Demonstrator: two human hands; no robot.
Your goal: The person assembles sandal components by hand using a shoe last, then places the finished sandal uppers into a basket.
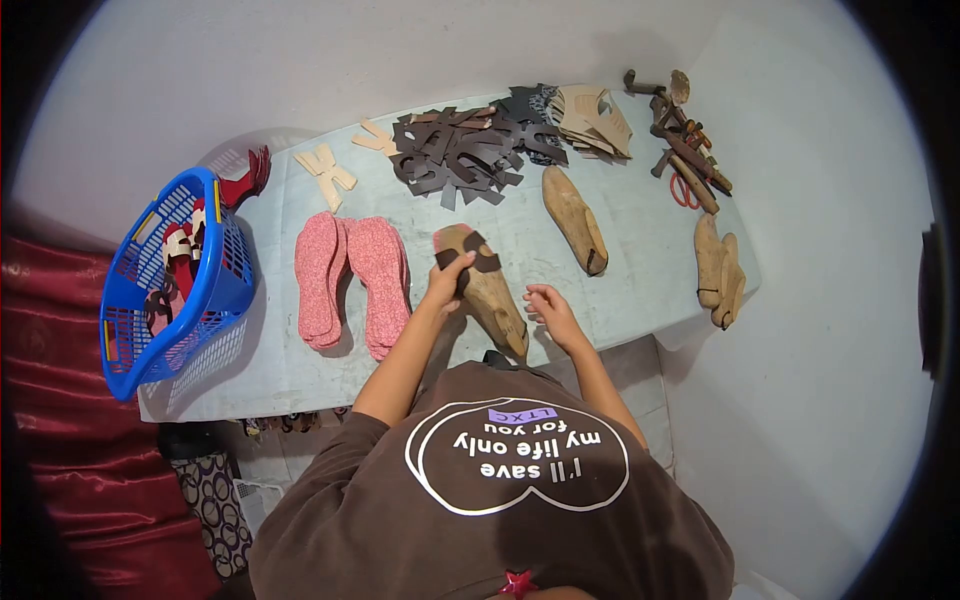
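Observation:
My left hand is closed around a wooden shoe last near its toe, at the front middle of the table. A dark brown strap piece wraps over the last, and my left fingers press on it. A little pink shows at the last's tip. My right hand hovers beside the heel end, fingers loosely bent and apart, with nothing in it. Left of the last lie stacks of pink patterned insoles. Another wooden last rests to the right, farther back.
Dark cut strap pieces are heaped at the back, beside beige pieces. Hammers and other hand tools lie at the back right, above more wooden lasts. A blue basket with sandal parts stands at the left.

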